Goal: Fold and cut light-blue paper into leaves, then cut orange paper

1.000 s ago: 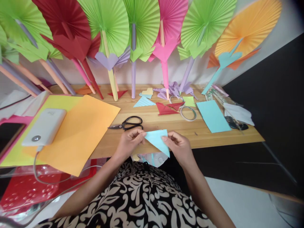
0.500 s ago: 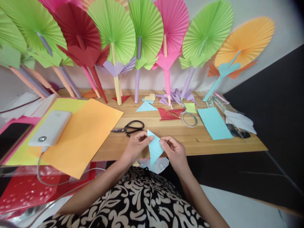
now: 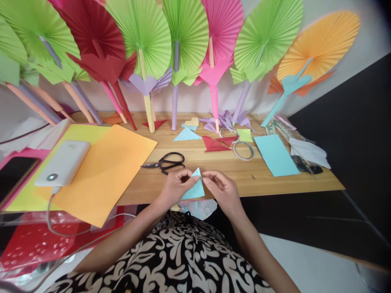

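A small light-blue piece of folded paper (image 3: 195, 190) hangs point-up near the table's front edge. My left hand (image 3: 176, 186) pinches it by its upper left part, between thumb and curled fingers. Close to its right side is my right hand (image 3: 222, 190), with thumb and fingers drawn together at the paper's edge; what they grip, if anything, is too small to make out. Black-handled scissors (image 3: 165, 162) lie on the table just beyond my left hand.
Yellow and orange sheets (image 3: 122, 154) lie left under a white power bank (image 3: 65, 162) with a cable. Right are a blue sheet (image 3: 276, 155), a tape roll (image 3: 243, 150) and red paper scraps (image 3: 218, 143). Several folded paper fans (image 3: 186, 36) lean against the wall.
The blue paper has turned so that it stands as a triangle in my left hand. My right fingers have come off its face to its right edge. The view has shifted slightly.
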Tool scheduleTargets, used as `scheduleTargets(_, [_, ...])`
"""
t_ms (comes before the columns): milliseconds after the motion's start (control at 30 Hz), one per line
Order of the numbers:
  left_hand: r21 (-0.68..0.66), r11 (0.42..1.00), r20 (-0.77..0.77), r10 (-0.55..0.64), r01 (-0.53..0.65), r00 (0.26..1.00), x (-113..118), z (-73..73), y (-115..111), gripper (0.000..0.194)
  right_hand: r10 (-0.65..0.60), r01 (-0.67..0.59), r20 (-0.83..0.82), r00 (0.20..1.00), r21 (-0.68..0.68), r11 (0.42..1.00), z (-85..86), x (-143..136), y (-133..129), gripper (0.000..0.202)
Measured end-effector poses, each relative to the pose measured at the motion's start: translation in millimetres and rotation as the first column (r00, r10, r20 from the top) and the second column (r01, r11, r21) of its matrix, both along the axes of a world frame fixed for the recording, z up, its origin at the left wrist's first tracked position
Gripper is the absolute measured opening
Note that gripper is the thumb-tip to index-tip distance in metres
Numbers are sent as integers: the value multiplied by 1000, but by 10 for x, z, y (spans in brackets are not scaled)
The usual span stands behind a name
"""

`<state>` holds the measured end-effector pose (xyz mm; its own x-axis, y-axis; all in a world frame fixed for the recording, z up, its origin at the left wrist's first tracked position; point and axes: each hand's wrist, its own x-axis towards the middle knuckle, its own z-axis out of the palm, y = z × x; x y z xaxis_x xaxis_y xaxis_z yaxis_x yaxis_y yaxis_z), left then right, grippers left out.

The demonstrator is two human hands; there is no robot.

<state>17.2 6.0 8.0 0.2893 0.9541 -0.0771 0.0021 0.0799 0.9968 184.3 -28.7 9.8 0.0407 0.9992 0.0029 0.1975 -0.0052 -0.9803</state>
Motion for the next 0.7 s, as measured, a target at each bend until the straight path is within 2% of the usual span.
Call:
scheduleTargets(267, [34,995,-55,-91,93,994,31,19,-41,34,15,-18,33,999,81,997,84,-90,83,18])
scheduleTargets(467, [-50,992,-39,-118,116,992,4,42,-19,37,-85,87,-18,996,76,993,146,-49,115,25])
scheduleTargets(633, [-49,993,-59,-111,109,992,12,50,6,39,75,-75,-3,997,17,997,94,8,100,24])
scheduleTargets(700, [-52,990,-64,-138,135,988,21,40,13,40,67,-67,17,998,10,998,61,12,96,23])
